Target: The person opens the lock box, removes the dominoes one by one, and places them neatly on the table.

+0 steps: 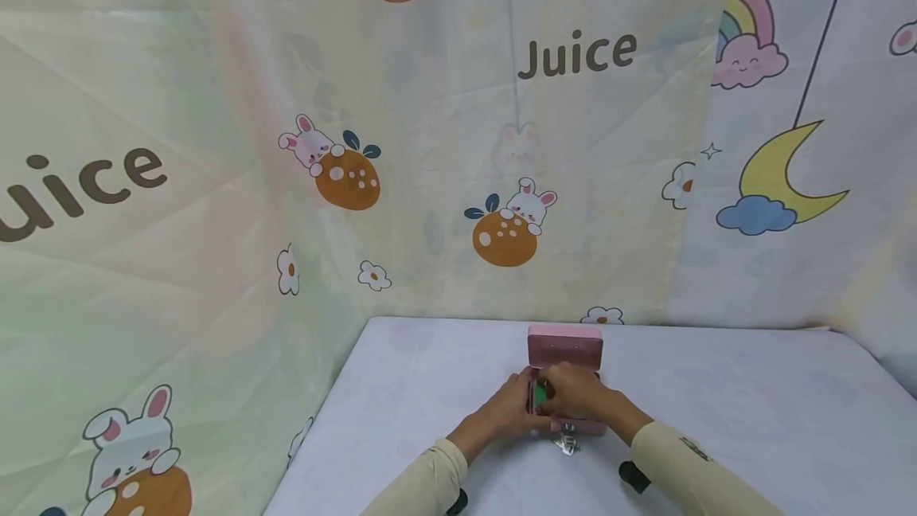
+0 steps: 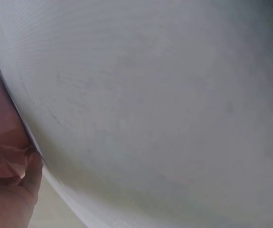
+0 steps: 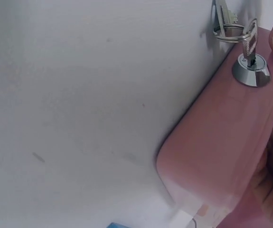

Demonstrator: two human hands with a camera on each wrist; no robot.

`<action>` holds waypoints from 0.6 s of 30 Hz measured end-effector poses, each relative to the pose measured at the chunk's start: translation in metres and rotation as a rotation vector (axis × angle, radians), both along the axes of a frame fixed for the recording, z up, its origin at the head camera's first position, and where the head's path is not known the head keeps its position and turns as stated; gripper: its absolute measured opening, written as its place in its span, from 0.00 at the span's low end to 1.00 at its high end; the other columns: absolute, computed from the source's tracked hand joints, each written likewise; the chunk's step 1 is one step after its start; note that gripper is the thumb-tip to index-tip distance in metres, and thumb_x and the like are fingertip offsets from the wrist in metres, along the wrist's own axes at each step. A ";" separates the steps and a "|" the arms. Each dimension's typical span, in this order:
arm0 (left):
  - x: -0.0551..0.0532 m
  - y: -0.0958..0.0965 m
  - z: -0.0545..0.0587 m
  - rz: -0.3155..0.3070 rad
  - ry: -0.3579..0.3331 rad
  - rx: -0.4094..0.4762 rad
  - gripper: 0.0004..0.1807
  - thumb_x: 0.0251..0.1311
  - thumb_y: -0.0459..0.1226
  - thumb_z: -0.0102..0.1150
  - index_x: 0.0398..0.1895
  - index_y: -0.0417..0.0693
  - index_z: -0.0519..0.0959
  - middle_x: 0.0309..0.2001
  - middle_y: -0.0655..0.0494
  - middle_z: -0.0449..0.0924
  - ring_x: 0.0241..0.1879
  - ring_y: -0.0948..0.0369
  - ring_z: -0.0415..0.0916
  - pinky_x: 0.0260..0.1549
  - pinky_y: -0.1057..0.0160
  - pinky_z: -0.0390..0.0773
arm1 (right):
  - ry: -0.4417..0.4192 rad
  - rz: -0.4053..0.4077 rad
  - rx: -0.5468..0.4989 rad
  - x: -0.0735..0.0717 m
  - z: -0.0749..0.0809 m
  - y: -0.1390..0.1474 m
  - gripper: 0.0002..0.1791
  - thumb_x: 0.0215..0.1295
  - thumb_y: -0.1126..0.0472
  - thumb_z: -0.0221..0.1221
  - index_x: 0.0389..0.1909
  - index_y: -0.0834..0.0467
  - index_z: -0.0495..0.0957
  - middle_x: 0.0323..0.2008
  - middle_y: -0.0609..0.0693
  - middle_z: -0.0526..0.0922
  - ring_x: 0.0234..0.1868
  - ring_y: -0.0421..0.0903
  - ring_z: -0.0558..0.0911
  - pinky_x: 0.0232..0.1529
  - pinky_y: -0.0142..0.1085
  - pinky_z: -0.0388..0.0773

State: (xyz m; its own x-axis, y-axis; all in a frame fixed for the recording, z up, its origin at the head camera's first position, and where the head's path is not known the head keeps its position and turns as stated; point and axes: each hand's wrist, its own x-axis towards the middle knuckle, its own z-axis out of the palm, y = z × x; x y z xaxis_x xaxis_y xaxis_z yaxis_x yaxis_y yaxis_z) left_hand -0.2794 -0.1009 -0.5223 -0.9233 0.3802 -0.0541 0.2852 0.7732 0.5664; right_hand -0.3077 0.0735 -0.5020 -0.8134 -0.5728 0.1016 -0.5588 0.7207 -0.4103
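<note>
On my feed, the pink box [image 1: 591,427] sits below the right hand [image 1: 579,391]; the left hand [image 1: 510,408] grips its left side. Whether the right, inside, pinches the green item [image 1: 540,393], I can't tell.

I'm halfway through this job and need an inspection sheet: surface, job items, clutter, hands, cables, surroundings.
Surface: white table, with a small dark mark.
Pink box: on the table, lid raised.
Lock: key inserted, more keys on its ring.
Green item: inside the box, partly hidden.
Clutter: black pieces beside the sleeves, probably wrist cameras; otherwise nothing seen.
Left hand: holds the box's left side.
Right hand: reaches into the box; grip cannot be confirmed.
Cables: nothing seen.
Surroundings: cartoon-printed backdrop behind the table.
</note>
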 end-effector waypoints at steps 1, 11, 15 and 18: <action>0.000 0.000 0.000 -0.003 0.006 -0.004 0.56 0.51 0.60 0.72 0.77 0.53 0.54 0.60 0.54 0.71 0.57 0.64 0.71 0.62 0.58 0.75 | -0.003 -0.003 -0.001 0.000 0.001 0.000 0.20 0.49 0.58 0.77 0.44 0.55 0.84 0.30 0.42 0.84 0.29 0.38 0.75 0.34 0.34 0.76; 0.001 0.000 0.000 0.008 0.003 0.003 0.54 0.50 0.59 0.74 0.76 0.53 0.56 0.58 0.55 0.72 0.54 0.66 0.71 0.61 0.60 0.75 | -0.052 -0.045 0.010 0.004 0.010 0.001 0.18 0.48 0.59 0.77 0.42 0.56 0.85 0.27 0.41 0.82 0.29 0.40 0.75 0.34 0.35 0.77; 0.001 0.001 -0.001 0.014 0.003 0.004 0.53 0.49 0.59 0.74 0.75 0.54 0.57 0.58 0.55 0.72 0.55 0.65 0.71 0.61 0.60 0.75 | -0.043 -0.038 0.015 0.006 0.012 0.003 0.18 0.49 0.57 0.77 0.41 0.54 0.85 0.26 0.40 0.81 0.29 0.39 0.75 0.33 0.34 0.76; 0.000 0.000 -0.001 0.017 0.002 0.002 0.53 0.49 0.59 0.74 0.75 0.54 0.57 0.58 0.55 0.72 0.54 0.65 0.71 0.61 0.60 0.76 | -0.037 -0.022 0.005 0.007 0.014 0.005 0.20 0.49 0.57 0.77 0.43 0.54 0.85 0.26 0.39 0.80 0.29 0.39 0.75 0.33 0.34 0.75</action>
